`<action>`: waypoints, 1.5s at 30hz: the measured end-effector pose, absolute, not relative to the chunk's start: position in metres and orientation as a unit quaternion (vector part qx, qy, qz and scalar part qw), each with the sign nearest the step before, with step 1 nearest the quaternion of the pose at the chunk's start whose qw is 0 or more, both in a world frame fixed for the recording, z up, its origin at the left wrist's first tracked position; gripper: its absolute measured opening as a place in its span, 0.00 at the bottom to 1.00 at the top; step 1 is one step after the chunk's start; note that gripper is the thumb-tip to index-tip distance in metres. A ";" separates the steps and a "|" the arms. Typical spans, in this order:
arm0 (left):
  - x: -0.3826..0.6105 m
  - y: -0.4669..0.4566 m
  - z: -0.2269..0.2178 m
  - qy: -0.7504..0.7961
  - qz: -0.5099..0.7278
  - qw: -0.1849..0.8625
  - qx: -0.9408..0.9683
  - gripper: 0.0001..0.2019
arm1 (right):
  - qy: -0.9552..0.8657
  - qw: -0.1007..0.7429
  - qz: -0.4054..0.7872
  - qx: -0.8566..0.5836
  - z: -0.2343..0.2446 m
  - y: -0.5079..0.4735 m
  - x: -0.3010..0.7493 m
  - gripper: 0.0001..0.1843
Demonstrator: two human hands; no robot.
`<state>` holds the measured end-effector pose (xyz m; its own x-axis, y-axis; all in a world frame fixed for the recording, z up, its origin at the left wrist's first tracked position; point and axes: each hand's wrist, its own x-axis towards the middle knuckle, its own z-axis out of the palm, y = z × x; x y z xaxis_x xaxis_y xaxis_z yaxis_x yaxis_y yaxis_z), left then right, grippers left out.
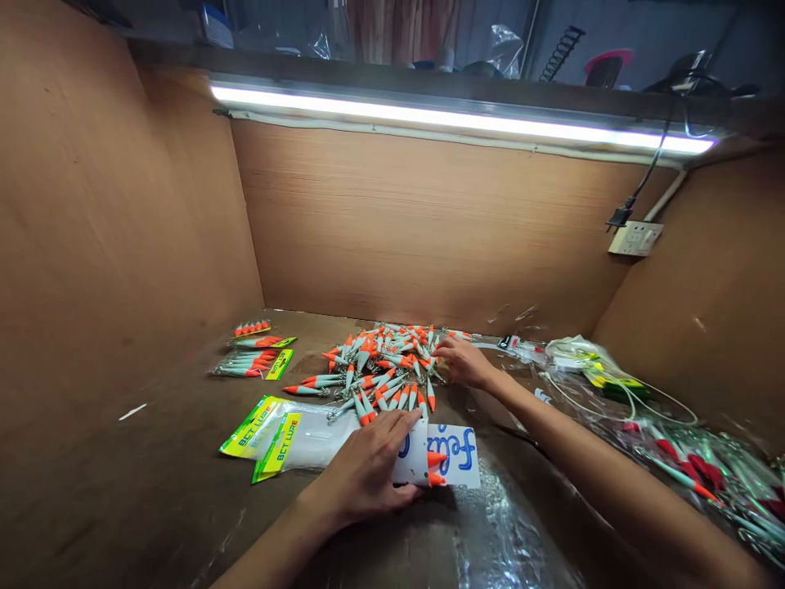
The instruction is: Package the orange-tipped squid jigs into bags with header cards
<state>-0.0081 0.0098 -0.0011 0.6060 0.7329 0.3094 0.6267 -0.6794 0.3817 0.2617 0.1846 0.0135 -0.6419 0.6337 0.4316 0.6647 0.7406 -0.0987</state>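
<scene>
My left hand (374,466) is closed around a white card sleeve (417,458) with blue handwriting. Orange tips of fishing lures poke out of its right end, against a white lettered flap (461,455). My right hand (467,362) is at the right edge of a heap of orange-and-white fishing lures (374,368), its fingers bent down onto a lure there; the fingertips are partly hidden among the lures. Beside my left hand, clear packets (319,433) with yellow-green BCT LURE headers lie flat, partly under the hand.
Filled lure packets (251,362) lie in a row at the back left. Plastic bags and a white cord (570,356) sit at the right, with more lures (705,483) nearer. Wooden panels enclose the table; a plug (621,214) hangs by the socket (636,238).
</scene>
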 end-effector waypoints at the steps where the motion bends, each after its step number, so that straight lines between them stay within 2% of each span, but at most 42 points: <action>1: -0.008 0.010 0.000 0.382 0.224 0.120 0.889 0.45 | -0.910 0.219 -0.032 -0.351 0.009 0.197 0.257 0.15; 5: -0.010 0.010 0.002 0.380 0.228 0.127 0.887 0.44 | -0.916 0.224 -0.006 -0.333 -0.005 0.218 0.245 0.10; 10: -0.012 0.009 0.001 0.374 0.228 0.136 0.889 0.46 | -0.886 0.290 0.074 -0.353 -0.004 0.222 0.257 0.08; 14: -0.010 0.007 0.000 0.358 0.223 0.154 0.894 0.46 | -0.833 0.348 0.185 -0.387 0.004 0.218 0.277 0.12; 21: -0.007 0.006 -0.005 0.336 0.231 0.166 0.898 0.47 | -0.741 0.371 0.393 -0.399 0.009 0.172 0.299 0.26; 28: -0.008 0.012 -0.013 0.364 0.245 0.149 0.886 0.46 | -0.691 0.361 0.491 -0.388 0.021 0.078 0.308 0.28; 31: -0.008 0.011 -0.012 0.372 0.243 0.141 0.885 0.46 | -0.754 0.316 0.401 -0.413 0.033 0.040 0.308 0.19; 34: -0.005 0.008 -0.010 0.382 0.232 0.133 0.885 0.45 | -0.837 0.266 0.156 -0.451 0.038 0.016 0.301 0.08; 36: -0.002 0.006 -0.010 0.388 0.227 0.126 0.884 0.45 | -0.863 0.231 0.013 -0.449 0.034 0.010 0.291 0.05; 38: 0.001 0.004 -0.010 0.391 0.225 0.120 0.885 0.44 | -0.878 0.197 -0.062 -0.433 0.027 0.008 0.277 0.04; 42: 0.005 0.001 -0.013 0.388 0.221 0.120 0.887 0.43 | -0.903 0.172 -0.066 -0.388 0.010 0.010 0.248 0.08; 45: 0.005 0.000 -0.015 0.386 0.226 0.126 0.886 0.44 | -0.938 0.152 0.026 -0.310 0.013 0.020 0.245 0.11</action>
<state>0.0053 0.0000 -0.0154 0.6003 0.7400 0.3032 0.6264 -0.6708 0.3969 0.2451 0.0200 0.0132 -0.7624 0.5889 0.2682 0.5731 0.8070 -0.1427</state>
